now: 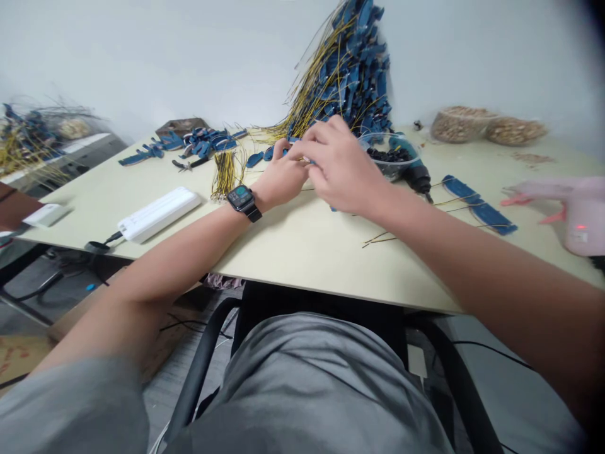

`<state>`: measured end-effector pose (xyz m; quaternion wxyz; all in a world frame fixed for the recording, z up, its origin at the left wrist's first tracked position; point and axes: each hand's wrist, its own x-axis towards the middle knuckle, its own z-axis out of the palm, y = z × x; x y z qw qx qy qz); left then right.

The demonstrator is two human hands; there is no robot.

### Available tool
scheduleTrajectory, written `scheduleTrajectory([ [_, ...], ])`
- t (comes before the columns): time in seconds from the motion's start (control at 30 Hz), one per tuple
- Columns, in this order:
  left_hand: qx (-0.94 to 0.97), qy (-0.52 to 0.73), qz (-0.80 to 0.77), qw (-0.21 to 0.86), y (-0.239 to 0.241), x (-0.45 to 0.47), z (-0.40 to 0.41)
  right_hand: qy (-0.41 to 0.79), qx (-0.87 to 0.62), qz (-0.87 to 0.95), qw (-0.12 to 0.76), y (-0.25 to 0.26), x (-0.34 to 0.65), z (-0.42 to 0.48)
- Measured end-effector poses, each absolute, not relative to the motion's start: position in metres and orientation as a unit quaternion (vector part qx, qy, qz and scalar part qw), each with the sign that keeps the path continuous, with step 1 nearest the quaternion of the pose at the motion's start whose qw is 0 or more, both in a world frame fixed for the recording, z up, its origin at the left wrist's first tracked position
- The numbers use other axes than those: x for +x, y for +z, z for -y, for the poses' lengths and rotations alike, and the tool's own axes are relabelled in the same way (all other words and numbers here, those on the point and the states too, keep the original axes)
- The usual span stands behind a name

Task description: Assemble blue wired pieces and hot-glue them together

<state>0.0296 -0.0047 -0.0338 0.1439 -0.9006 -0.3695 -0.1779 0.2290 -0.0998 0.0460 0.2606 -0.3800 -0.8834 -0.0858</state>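
Note:
My left hand (282,180), with a black watch on its wrist, rests over the middle of the table with its fingers curled together. Right against it, my right hand (343,167) bends over with thumb and fingers pinched. Their fingertips meet around something small that the fingers mostly hide. A bundle of yellow and black wires (224,173) lies just left of my left hand. Behind the fingers are small blue oval pieces (254,159). Beyond my right hand stands a clear bowl (394,165) of black parts, with a teal and black tool (418,180) beside it.
A tall heap of blue pieces (359,69) with yellow wires leans on the wall. Blue pads (479,205) with wires and a pink glue gun (583,217) lie right. At left are a white power block (161,213), cutters (190,165) and more blue pieces (208,144).

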Motion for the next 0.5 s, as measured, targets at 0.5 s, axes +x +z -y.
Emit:
scheduleTrajectory([
  [0.5, -0.853, -0.183, 0.48, 0.097, 0.019, -0.053, -0.02, -0.029, -0.45, 0.827, 0.335, 0.005, 0.287, 0.075],
])
